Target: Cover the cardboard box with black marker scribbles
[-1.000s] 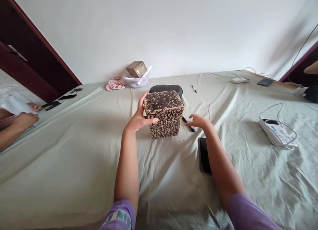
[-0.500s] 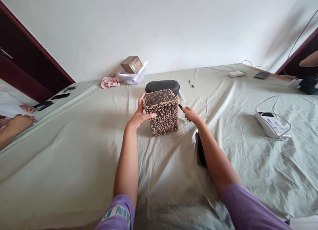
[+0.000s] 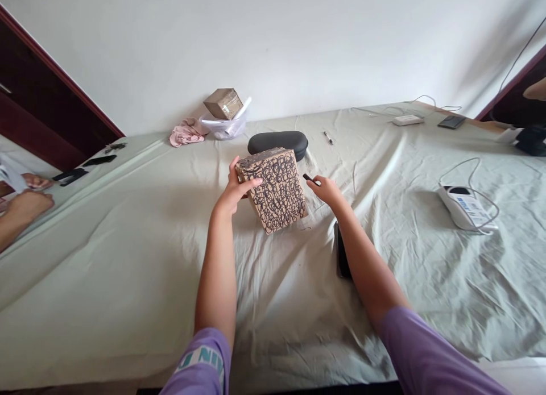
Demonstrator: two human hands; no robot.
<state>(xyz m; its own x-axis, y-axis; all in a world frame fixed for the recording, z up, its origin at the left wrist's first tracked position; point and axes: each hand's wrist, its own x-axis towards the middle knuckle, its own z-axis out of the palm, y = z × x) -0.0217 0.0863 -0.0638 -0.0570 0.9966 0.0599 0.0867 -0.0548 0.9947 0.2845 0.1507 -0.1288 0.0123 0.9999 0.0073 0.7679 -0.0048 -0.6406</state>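
A cardboard box [image 3: 279, 191] covered in black looped scribbles leans at a tilt above the cloth-covered table. My left hand [image 3: 234, 189] grips its upper left edge, thumb on the front face and fingers behind. My right hand [image 3: 326, 189] is closed around a dark marker [image 3: 310, 180], whose end points at the box's right side without touching it. Just behind the box lies a long black case [image 3: 277, 140], partly hidden by it. A dark flat device [image 3: 342, 253] rests under my right forearm, which covers part of it.
A plastic basin [image 3: 228, 129] holding a brown box [image 3: 223, 103] stands by the wall, next to pink cloth [image 3: 186, 132]. A pen [image 3: 328, 137] lies farther back. To the right is a white device [image 3: 467, 208] with a cable. Another person's hands [image 3: 29, 199] are at the left.
My left hand has tipped the box back, so its front face shows more and its top less. The right hand has shifted slightly, still holding the marker.
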